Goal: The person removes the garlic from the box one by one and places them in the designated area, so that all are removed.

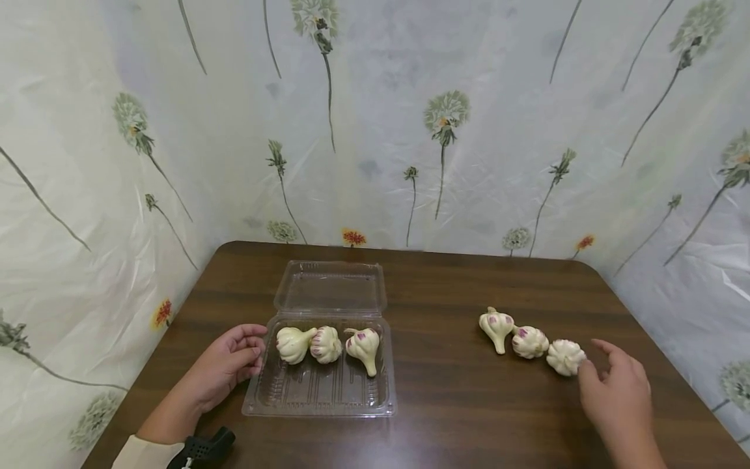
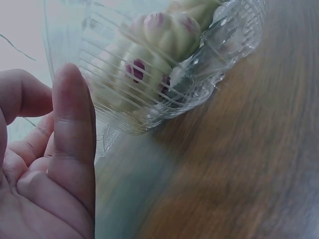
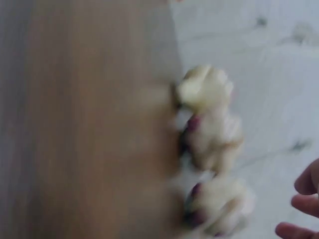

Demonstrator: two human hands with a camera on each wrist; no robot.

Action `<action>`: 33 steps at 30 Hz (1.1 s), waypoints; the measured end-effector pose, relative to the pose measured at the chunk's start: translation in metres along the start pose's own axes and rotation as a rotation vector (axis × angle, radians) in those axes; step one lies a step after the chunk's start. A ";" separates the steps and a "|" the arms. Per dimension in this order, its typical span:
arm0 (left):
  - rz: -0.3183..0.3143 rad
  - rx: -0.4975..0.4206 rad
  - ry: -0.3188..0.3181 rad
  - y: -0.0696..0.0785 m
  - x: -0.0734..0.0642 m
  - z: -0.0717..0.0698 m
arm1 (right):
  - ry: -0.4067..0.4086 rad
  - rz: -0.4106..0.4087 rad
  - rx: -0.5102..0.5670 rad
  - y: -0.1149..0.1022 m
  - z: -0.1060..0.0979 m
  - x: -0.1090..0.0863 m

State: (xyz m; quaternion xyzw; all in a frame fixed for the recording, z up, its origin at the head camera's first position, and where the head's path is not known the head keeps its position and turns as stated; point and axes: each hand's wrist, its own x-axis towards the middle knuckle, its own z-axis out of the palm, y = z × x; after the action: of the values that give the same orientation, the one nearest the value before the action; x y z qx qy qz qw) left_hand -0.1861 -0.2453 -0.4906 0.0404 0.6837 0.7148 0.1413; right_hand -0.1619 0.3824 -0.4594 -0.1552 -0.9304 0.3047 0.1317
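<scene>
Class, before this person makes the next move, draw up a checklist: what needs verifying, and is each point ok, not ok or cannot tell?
1. Rectangular lid of the clear plastic box open: ok, folded back on the far side.
2. Room left in the box: ok, its near part is bare.
3. Three round, whitish garlic bulbs inside: ok, lying toward the far side.
4. Three more whitish garlic bulbs on the dark brown wood-grain table: ok, in a slanting row.
5. Right-hand grip on a bulb: not ok, beside the rightmost one, holding nothing.
6. Left-hand grip steadying the box: cannot tell; it is at the left rim, but no firm pinch is clear.
</scene>
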 end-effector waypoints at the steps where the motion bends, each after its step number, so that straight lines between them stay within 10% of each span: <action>1: 0.000 -0.002 0.000 0.000 0.000 0.000 | 0.005 -0.044 -0.010 -0.007 0.000 -0.003; 11: -0.001 -0.012 0.001 -0.002 -0.001 0.000 | -0.087 -0.340 0.122 -0.075 0.020 -0.029; 33: -0.002 0.001 -0.006 0.000 -0.001 0.000 | -0.278 -0.525 0.178 -0.162 0.076 -0.082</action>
State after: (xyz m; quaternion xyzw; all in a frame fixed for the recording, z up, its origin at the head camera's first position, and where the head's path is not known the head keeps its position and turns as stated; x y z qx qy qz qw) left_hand -0.1855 -0.2453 -0.4901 0.0421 0.6836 0.7142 0.1442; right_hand -0.1464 0.1885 -0.4325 0.1456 -0.9175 0.3590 0.0905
